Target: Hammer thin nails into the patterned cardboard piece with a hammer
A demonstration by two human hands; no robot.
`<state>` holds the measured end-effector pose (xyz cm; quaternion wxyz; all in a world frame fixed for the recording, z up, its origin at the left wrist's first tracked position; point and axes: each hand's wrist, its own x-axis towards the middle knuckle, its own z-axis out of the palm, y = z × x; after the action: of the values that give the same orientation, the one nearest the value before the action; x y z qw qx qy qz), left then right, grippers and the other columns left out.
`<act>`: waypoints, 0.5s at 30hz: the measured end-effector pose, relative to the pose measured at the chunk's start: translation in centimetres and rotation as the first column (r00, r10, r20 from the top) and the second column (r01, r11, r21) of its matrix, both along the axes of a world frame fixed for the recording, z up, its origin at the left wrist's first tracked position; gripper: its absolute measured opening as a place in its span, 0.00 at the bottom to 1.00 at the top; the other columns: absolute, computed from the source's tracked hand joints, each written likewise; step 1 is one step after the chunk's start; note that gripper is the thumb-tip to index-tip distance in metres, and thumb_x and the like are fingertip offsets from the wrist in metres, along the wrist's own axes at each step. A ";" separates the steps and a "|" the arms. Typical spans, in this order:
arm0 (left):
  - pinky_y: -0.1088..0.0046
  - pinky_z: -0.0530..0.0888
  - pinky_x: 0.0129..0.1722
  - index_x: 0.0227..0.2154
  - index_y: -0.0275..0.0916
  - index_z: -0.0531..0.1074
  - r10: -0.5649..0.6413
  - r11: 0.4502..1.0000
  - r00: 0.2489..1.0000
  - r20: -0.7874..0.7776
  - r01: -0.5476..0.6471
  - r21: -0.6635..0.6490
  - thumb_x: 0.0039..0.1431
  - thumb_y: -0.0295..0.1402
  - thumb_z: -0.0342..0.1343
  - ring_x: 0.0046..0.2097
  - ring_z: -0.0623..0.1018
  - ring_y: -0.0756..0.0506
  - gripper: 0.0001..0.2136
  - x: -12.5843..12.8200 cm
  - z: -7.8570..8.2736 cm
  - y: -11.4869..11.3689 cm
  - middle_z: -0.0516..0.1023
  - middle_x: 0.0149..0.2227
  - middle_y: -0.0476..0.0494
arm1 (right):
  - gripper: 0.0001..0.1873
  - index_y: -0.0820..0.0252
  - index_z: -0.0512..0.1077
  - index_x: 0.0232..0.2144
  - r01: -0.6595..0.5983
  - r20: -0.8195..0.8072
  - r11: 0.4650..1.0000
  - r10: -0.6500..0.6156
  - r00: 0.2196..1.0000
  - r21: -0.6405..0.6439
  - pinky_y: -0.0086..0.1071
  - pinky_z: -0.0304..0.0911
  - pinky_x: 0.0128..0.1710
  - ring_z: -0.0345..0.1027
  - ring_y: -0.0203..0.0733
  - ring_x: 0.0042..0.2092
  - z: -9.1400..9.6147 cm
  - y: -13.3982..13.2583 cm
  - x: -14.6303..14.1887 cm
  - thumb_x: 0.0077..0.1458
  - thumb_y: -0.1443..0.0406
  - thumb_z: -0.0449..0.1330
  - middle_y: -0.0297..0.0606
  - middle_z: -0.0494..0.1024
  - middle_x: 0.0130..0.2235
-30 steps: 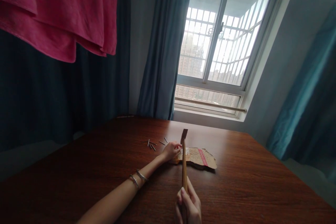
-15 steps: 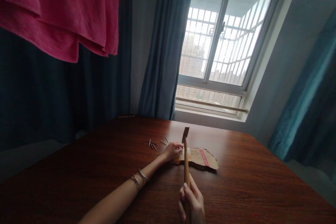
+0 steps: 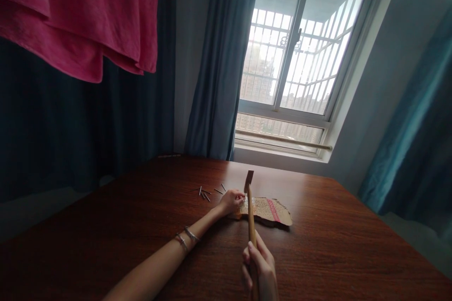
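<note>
On the brown wood-grain table (image 3: 318,249) lies a flat tan cardboard piece (image 3: 263,209) with dark speckles and a pink band, in the same place as 1 second ago. The left hand (image 3: 232,201), likewise unmoved, is at its left end, fingers curled; I cannot tell whether they clamp anything. Above that end is the dark head of a hammer with a slim wooden handle (image 3: 251,216). The right hand (image 3: 262,263) is clamped around the handle, slightly farther right and forward than before, and the handle now leans more. Thin grey metal nails (image 3: 205,194) lie beyond the left hand, unchanged.
</note>
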<state>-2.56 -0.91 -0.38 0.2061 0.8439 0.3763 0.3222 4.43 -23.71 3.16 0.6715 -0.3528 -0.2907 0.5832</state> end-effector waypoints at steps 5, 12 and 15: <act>0.77 0.64 0.30 0.31 0.37 0.77 0.000 1.000 1.000 0.000 0.000 0.006 0.51 0.33 0.49 0.28 0.69 0.50 0.12 0.0 0.0 0.0 0.73 0.27 0.45 | 0.28 0.60 0.63 0.44 0.027 -0.039 1.000 -0.027 0.999 0.004 0.18 0.40 0.07 0.44 0.22 0.10 0.7 -0.1 0.1 0.41 0.55 0.63 0.22 0.62 0.18; 0.77 0.64 0.31 0.31 0.38 0.77 -0.012 1.000 1.000 0.004 0.012 0.006 0.51 0.33 0.49 0.28 0.69 0.51 0.12 0.0 -0.1 0.1 0.73 0.28 0.46 | 0.25 0.60 0.64 0.42 -0.008 -0.002 1.000 0.008 1.000 0.026 0.18 0.39 0.07 0.45 0.21 0.10 1.2 -0.2 0.7 0.43 0.55 0.63 0.22 0.61 0.18; 0.77 0.64 0.31 0.30 0.38 0.78 -0.004 1.000 1.000 -0.002 0.004 0.017 0.51 0.33 0.49 0.28 0.69 0.51 0.12 0.1 -0.2 0.2 0.73 0.27 0.46 | 0.24 0.60 0.65 0.40 -0.007 0.019 1.000 0.007 1.000 0.016 0.18 0.40 0.07 0.45 0.22 0.10 1.0 -0.2 1.0 0.43 0.54 0.62 0.22 0.61 0.18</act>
<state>-2.50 -0.72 -0.58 0.1991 0.8465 0.3722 0.3243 5.45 -23.92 4.13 0.6695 -0.3520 -0.3028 0.5799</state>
